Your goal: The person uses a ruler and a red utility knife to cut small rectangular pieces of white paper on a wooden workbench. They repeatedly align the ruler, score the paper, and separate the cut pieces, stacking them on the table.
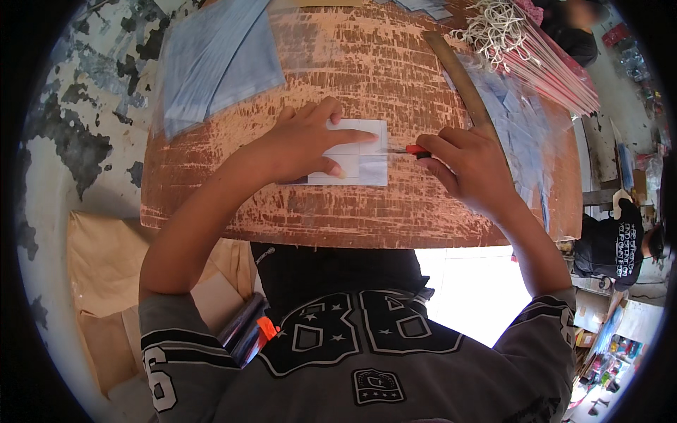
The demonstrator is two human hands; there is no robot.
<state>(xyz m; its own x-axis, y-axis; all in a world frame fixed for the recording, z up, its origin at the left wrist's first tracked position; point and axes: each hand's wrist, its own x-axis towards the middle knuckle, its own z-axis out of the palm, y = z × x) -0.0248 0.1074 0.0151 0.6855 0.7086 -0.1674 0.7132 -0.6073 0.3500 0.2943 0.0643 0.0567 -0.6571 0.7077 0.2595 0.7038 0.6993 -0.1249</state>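
A small stack of white rectangular sheets with ruled lines (374,173) lies on the worn wooden table (296,218) in front of me. My left hand (300,144) presses down on it with fingers spread, the index finger stretched toward its right edge. In my right hand (472,166) is a slim tool with a red and black handle (417,150), closed in the fingers. Its thin metal shaft points left and reaches the right side of the sheets; whether it is a screwdriver or a blade I cannot tell.
Bluish clear plastic sleeves (233,63) lie at the far left. A brown flat strip (458,77) runs along the right side beside scattered plastic pieces (518,141). Pink sticks with white strings (543,70) are bundled at the far right. Another person (613,240) is off to the right.
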